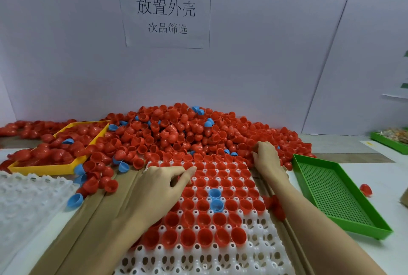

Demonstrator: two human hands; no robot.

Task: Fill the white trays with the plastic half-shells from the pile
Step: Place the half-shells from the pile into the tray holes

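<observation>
A big pile of red half-shells (176,133), with a few blue ones mixed in, lies against the back wall. In front of it a white tray (258,250) holds several rows of red shells and two blue shells (215,199), open side up; its near rows are bare. My left hand (159,188) lies over the tray's left side, fingertips down among the seated shells. My right hand (266,159) reaches into the pile's near edge beyond the tray's far right corner, fingers curled in the shells. What either hand holds is hidden.
A yellow tray (55,167) full of red shells sits at the left, with a stack of bare white trays (26,204) in front of it. An empty green perforated tray (335,195) lies right of the work tray. Cardboard covers the table below.
</observation>
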